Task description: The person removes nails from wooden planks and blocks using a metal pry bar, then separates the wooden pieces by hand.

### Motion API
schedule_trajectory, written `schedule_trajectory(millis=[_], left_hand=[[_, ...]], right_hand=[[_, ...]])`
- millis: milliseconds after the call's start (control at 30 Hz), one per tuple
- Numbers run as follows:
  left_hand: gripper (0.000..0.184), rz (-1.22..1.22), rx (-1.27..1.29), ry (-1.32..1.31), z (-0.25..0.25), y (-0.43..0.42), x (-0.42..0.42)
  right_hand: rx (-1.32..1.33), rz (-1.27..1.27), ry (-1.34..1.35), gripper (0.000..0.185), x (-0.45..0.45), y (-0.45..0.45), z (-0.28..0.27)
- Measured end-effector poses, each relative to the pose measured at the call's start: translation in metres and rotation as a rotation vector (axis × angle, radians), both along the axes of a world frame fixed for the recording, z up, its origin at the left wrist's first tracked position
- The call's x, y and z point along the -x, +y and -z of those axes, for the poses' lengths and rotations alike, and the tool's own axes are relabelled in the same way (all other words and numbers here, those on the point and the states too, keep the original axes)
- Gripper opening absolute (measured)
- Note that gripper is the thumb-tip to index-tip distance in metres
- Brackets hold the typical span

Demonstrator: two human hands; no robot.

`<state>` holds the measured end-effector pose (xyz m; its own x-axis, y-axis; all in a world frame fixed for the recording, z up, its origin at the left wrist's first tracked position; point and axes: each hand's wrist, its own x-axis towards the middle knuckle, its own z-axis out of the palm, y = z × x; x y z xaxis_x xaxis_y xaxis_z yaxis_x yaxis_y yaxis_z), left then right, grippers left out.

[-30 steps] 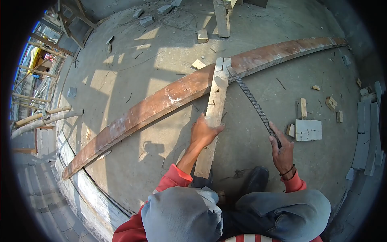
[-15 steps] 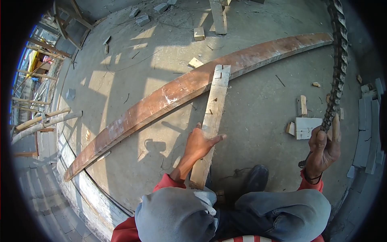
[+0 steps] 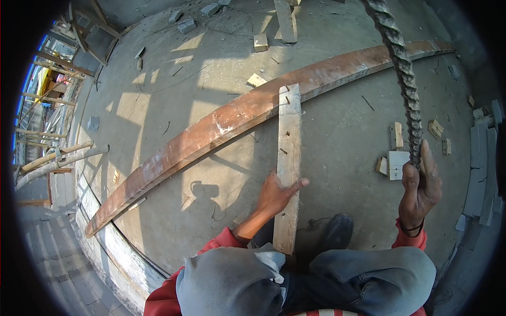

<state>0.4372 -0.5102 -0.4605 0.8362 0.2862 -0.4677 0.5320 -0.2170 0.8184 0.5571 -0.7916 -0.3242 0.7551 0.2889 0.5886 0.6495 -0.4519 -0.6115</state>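
Overlapping the curved beam: a narrow, straight wooden board [image 3: 289, 166], pale and weathered, its far end lying across the near edge of the beam [image 3: 224, 124]; whether they touch there is unclear.
Nails in the board: several, brown and rusty, standing out of its upper face, some bent [image 3: 284, 152].
Board surface: rough, with whitish smears toward the far end and splintery long edges.
Twisted bar: a dark metal rod [image 3: 408, 89], slightly bowed, with thick spiral ridges.
Curved beam: long, flat, reddish-brown, tapering to both ends, scuffed with white marks.
Floor: dusty grey concrete [image 3: 179, 131], with loose nails, wire and small wood offcuts [image 3: 435, 128].
Left hand on the board: the left hand [image 3: 275, 196] is at the board's near half, thumb spread across the top face, other fingers mostly hidden at the left edge.
Right hand on the bar: the right hand [image 3: 420, 196] pinches the rod's lower end between thumb and fingers, raised to the right of the board and well apart from it.
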Motion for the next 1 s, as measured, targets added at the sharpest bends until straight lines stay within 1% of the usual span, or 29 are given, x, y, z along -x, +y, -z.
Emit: schedule_trajectory(millis=[67,100,133,167,200,267,300,333,367,433,467,500,567,600,667,700,733,767,800,833,867,900,967,1000], left_hand=[[0.081,0.005,-0.012,0.005,0.001,-0.001,0.001],[0.087,-0.044,-0.035,0.032,0.002,-0.004,0.003],[0.093,-0.09,-0.058,0.056,0.002,-0.006,0.002],[0.093,-0.09,-0.057,0.051,0.002,-0.008,0.001],[0.092,-0.075,-0.081,0.023,0.003,-0.009,0.0],[0.091,-0.068,-0.107,0.004,0.005,-0.01,0.003],[0.086,-0.079,-0.131,-0.071,0.006,-0.012,0.002],[0.082,-0.089,-0.157,-0.144,0.009,-0.012,0.002],[0.082,-0.092,-0.157,-0.139,0.011,-0.011,0.003],[0.075,-0.096,-0.01,-0.178,-0.012,-0.006,-0.003],[0.075,-0.09,-0.005,-0.177,-0.016,-0.005,-0.004],[0.072,-0.089,-0.006,-0.2,-0.018,-0.004,-0.006],[0.069,-0.096,-0.005,-0.223,-0.008,-0.006,-0.002],[0.068,-0.086,-0.035,-0.208,0.001,-0.007,-0.001],[0.066,-0.083,-0.062,-0.195,0.01,-0.012,0.004],[0.065,-0.086,-0.132,-0.178,0.011,-0.015,0.007],[0.064,-0.086,-0.205,-0.161,0.012,-0.016,0.009],[0.064,-0.087,-0.208,-0.158,0.015,-0.015,0.009],[0.065,-0.085,-0.095,-0.17,0.013,-0.013,0.007],[0.065,-0.083,0.019,-0.184,0.009,-0.012,0.006],[0.065,-0.083,0.017,-0.187,0.006,-0.011,0.005],[0.065,-0.081,-0.017,-0.188,0.004,-0.011,0.006],[0.065,-0.085,-0.051,-0.192,0.006,-0.012,0.005],[0.064,-0.11,-0.027,-0.211,0.006,-0.014,0.006]], right_hand=[[0.04,-0.038,0.053,0.041,-0.004,0.007,0.008],[0.042,-0.038,0.056,0.041,-0.008,0.011,0.016],[0.127,-0.089,0.122,0.042,-0.013,0.016,0.026],[0.212,-0.141,0.185,0.044,-0.018,0.02,0.032],[0.213,-0.144,0.181,0.044,-0.019,0.024,0.033],[0.755,-0.002,0.53,0.047,-0.02,0.031,0.036],[0.756,-0.012,0.523,0.047,-0.02,0.031,0.037],[0.579,-0.035,0.41,0.048,-0.016,0.026,0.041],[0.403,-0.053,0.305,0.048,-0.013,0.022,0.045],[0.382,-0.061,0.29,0.048,-0.011,0.024,0.027],[0.358,-0.071,0.257,0.048,-0.013,0.024,0.018],[0.361,-0.066,0.254,0.048,-0.015,0.025,0.016],[0.365,-0.1,0.499,0.047,-0.018,0.024,0.016],[0.372,-0.104,0.499,0.047,-0.019,0.022,0.02],[0.513,-0.088,0.487,0.045,-0.023,0.019,0.033],[0.516,-0.094,0.487,0.045,-0.023,0.018,0.037],[0.514,-0.088,0.415,0.045,-0.022,0.016,0.043],[0.509,-0.081,0.343,0.045,-0.021,0.015,0.049],[0.508,-0.083,0.349,0.045,-0.022,0.012,0.05],[0.436,-0.111,0.352,0.045,-0.026,0.01,0.047],[0.361,-0.138,0.347,0.045,-0.03,0.01,0.043],[0.358,-0.139,0.342,0.045,-0.031,0.011,0.036],[0.522,-0.071,0.304,0.046,-0.032,0.011,0.022],[0.525,-0.073,0.304,0.046,-0.035,0.011,0.018]])
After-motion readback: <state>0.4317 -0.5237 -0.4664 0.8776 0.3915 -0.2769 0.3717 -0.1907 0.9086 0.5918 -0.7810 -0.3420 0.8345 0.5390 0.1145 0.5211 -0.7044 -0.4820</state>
